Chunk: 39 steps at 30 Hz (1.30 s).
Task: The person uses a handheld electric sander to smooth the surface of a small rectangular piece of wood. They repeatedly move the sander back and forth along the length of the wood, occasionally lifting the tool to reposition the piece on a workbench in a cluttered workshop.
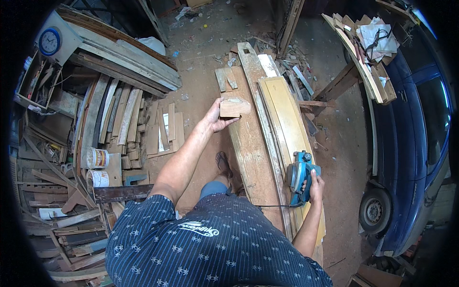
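A short wood block (pixel 235 108) with a rough, splintered upper side is held in my left hand (pixel 214 116), above the left part of the workbench top (pixel 252 166). My right hand (pixel 315 188) grips the handle of a blue electric hand planer (pixel 300 177). The planer is over a yellowish wooden panel (pixel 283 107) on the bench's right side; whether its sole touches the panel cannot be seen. Its black cord (pixel 270 206) runs left across the bench. Two small wood offcuts (pixel 226 79) lie at the bench's far left corner.
A long plank (pixel 252 62) with a square hole lies along the bench. Stacked wood strips (pixel 129 114) and white paint buckets (pixel 97 158) stand left. On the right are a blue car (pixel 405 143) and a raised board (pixel 353 53) loaded with wood and papers. Debris litters the floor beyond.
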Available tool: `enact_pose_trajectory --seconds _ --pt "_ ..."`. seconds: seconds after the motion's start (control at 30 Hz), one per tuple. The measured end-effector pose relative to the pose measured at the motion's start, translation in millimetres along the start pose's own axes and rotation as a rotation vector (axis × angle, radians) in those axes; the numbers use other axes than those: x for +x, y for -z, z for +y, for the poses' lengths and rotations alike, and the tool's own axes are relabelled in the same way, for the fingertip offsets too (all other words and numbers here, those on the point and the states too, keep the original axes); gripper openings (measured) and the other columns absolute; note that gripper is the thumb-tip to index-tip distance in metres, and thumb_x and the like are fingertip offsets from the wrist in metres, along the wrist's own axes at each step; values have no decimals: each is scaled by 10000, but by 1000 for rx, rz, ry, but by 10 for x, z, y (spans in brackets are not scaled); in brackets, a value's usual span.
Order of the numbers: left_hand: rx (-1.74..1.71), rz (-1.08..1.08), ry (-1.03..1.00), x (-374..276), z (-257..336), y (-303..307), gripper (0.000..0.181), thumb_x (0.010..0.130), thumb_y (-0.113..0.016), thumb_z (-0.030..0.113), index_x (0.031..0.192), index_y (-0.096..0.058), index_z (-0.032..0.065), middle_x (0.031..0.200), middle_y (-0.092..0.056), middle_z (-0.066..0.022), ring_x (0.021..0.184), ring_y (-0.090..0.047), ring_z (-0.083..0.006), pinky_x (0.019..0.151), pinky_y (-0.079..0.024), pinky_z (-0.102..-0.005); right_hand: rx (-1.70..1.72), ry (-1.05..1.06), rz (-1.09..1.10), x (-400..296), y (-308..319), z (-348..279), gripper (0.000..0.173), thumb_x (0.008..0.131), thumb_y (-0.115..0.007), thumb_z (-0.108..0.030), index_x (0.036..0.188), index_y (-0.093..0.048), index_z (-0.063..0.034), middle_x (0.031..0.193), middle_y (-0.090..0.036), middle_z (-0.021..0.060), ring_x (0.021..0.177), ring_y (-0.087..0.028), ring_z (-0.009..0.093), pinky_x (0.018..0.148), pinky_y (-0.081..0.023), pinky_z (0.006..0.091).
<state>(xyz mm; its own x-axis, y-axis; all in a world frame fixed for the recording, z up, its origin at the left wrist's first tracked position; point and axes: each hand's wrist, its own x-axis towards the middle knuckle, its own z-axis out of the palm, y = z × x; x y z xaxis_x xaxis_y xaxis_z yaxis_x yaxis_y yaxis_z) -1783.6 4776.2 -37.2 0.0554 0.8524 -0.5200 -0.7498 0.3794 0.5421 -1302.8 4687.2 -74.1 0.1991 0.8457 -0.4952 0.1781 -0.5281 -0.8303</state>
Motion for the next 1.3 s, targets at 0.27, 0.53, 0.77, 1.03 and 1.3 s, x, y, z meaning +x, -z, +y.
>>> enact_pose_trajectory --seconds 0.27,0.53,0.77,1.03,1.3 --pt "-11 -36 -16 23 17 19 536 1031 -395 476 1376 -470 72 1320 -551 -165 1174 -597 -308 915 -584 -485 11 -10 -6 7 -14 -32 469 927 -632 -520 942 -627 -51 677 -617 55 513 -576 136 482 -477 278" --pt "4 19 -12 -32 16 -34 539 1034 -387 473 1381 -467 68 1325 -548 -169 1180 -597 -307 909 -587 -485 0 -5 1 0 -26 -35 476 924 -632 -531 939 -625 -55 675 -612 54 509 -572 138 480 -482 287" --pt "0 23 -12 -19 -6 -15 544 1035 -389 473 1390 -470 70 1340 -547 -168 1186 -593 -320 927 -575 -501 -5 3 -3 23 -11 -9 497 921 -633 -539 929 -630 -42 672 -615 64 512 -577 143 483 -487 289" --pt "19 10 -2 -18 -16 -6 550 1032 -383 474 1404 -469 79 1328 -558 -172 1178 -598 -319 923 -581 -483 6 -4 5 32 -13 -9 489 924 -635 -528 942 -627 -40 674 -615 68 503 -575 143 477 -480 287" --pt "31 35 -3 -49 -27 -21 556 1028 -393 480 1409 -467 82 1350 -541 -165 1182 -592 -323 941 -568 -476 5 -4 -4 42 -6 6 483 928 -632 -524 921 -627 -41 670 -613 61 508 -575 138 483 -480 286"
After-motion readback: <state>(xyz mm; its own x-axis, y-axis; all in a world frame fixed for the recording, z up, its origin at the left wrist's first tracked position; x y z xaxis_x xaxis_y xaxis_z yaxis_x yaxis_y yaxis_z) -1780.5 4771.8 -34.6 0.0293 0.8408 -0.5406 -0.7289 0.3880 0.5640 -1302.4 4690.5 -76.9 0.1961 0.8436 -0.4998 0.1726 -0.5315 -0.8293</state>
